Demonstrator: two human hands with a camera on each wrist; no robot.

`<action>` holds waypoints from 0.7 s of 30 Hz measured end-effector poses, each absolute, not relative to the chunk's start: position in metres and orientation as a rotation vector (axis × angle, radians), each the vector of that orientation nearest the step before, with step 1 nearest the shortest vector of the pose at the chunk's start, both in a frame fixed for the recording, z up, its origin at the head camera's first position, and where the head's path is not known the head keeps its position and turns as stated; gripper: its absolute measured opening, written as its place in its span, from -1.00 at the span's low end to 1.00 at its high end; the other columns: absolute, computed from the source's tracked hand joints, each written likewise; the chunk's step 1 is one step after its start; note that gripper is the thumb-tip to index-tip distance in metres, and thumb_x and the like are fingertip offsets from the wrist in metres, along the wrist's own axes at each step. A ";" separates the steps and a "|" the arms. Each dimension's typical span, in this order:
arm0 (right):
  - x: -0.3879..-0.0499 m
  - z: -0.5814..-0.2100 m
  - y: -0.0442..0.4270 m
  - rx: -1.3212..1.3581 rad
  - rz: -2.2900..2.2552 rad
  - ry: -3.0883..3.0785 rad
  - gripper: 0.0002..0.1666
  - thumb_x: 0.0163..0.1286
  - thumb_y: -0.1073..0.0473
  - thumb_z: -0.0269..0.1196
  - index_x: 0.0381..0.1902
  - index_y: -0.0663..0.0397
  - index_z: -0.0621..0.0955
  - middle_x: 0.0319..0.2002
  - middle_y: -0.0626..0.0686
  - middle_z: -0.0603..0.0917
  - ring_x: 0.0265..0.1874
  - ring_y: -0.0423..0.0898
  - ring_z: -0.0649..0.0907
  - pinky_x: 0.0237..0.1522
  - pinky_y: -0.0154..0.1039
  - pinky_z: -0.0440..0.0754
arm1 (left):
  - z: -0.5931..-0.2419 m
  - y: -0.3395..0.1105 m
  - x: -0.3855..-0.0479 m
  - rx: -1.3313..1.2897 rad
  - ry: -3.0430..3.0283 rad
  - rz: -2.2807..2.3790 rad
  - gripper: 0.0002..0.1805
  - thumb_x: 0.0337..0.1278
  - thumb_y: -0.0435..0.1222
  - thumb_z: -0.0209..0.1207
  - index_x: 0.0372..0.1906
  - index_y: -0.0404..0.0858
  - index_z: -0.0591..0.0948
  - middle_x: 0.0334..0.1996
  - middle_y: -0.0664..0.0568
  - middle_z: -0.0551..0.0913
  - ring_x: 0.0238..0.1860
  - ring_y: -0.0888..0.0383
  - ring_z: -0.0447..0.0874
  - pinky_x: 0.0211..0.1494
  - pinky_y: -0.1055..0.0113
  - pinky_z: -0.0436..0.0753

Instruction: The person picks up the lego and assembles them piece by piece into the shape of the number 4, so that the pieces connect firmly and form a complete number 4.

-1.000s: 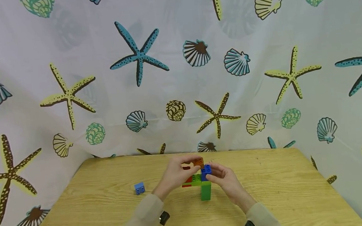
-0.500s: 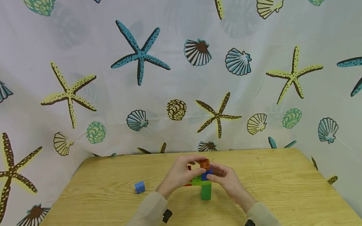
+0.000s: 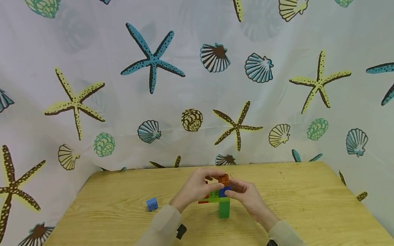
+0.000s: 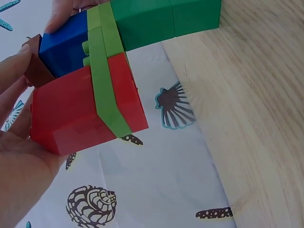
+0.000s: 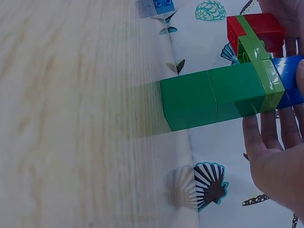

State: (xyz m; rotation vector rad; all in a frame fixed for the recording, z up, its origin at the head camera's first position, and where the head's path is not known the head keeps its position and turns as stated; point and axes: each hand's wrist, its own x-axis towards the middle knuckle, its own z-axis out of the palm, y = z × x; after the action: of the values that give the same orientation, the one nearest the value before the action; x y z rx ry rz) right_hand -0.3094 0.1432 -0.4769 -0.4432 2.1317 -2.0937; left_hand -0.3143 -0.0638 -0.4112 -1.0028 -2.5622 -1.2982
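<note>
In the head view a toy brick structure stands on the table. Two stacked green bricks (image 5: 213, 97) form its column, topped by a long lime-green brick (image 4: 104, 71) that juts left. Red bricks (image 4: 76, 111) sit above and below the jutting end. Over the column, a dark blue brick (image 3: 224, 193) carries an orange brick (image 3: 224, 180). My left hand (image 3: 196, 186) pinches the orange brick between thumb and fingers. My right hand (image 3: 250, 200) holds the blue brick from the right side, its thumb in front.
A loose lighter blue brick (image 3: 152, 204) lies on the wooden table (image 3: 114, 226), left of the structure. A white cloth (image 3: 187, 92) printed with starfish and shells hangs behind the table and at its sides.
My left hand has moved right with the orange brick, from beside the blue brick to on top of it. My right hand has stayed at the blue brick.
</note>
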 end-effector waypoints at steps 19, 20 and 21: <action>-0.309 -0.476 0.143 -0.429 -2.098 2.116 -0.38 0.32 0.12 0.34 0.32 0.11 0.51 0.21 0.10 0.61 0.14 -0.09 0.61 0.25 -0.09 0.52 | -0.406 -0.061 -0.314 -1.027 -2.599 -1.260 -0.64 0.18 -0.29 0.32 0.10 -0.20 0.68 -0.07 0.05 0.72 -0.10 0.16 0.64 -0.14 0.37 0.63; -0.309 -0.476 0.143 -0.435 -2.099 2.116 -0.38 0.32 0.12 0.34 0.32 0.11 0.50 0.21 0.10 0.61 0.14 -0.09 0.61 0.25 -0.09 0.52 | -0.406 -0.061 -0.314 -1.033 -2.599 -1.250 -0.64 0.19 -0.29 0.32 0.10 -0.21 0.68 -0.06 0.04 0.72 -0.10 0.16 0.64 -0.14 0.38 0.63; -0.309 -0.476 0.143 -0.437 -2.105 2.114 -0.38 0.32 0.12 0.34 0.32 0.11 0.51 0.21 0.10 0.61 0.14 -0.09 0.61 0.25 -0.09 0.52 | -0.406 -0.060 -0.314 -1.039 -2.599 -1.241 -0.64 0.19 -0.29 0.31 0.10 -0.21 0.68 -0.06 0.04 0.72 -0.09 0.13 0.64 -0.14 0.38 0.62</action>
State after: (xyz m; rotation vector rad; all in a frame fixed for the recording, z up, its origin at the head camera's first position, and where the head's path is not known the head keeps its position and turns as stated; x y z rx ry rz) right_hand -0.3090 0.1434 -0.4761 -0.4367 2.1138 -2.1046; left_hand -0.3145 -0.0601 -0.4056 -1.0391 -2.5989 -1.2412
